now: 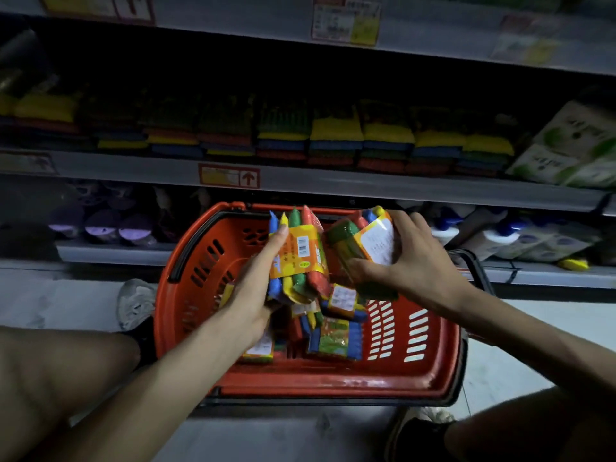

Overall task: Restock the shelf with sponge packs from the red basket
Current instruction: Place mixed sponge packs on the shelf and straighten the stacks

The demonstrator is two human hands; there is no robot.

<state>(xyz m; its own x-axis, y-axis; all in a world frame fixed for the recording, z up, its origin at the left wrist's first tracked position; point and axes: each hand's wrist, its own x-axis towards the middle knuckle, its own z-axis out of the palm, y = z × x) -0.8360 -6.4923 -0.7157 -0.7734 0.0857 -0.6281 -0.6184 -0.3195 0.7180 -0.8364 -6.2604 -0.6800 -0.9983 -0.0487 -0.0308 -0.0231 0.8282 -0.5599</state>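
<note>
Gripping upright sponge pack [300, 258] above red basket [333, 378]: left hand [256, 295]. Right hand [413, 265], fingers [401, 221] curled, clasped tilted sponge pack [363, 241] beside. Loose packs [336, 338] lay in basket, below shelf [333, 186].

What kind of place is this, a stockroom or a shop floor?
Most likely a retail shop aisle for household goods. Price tags sit on the shelf edges, stacked sponge packs face out in rows, and a red basket stands on the floor below.
</note>
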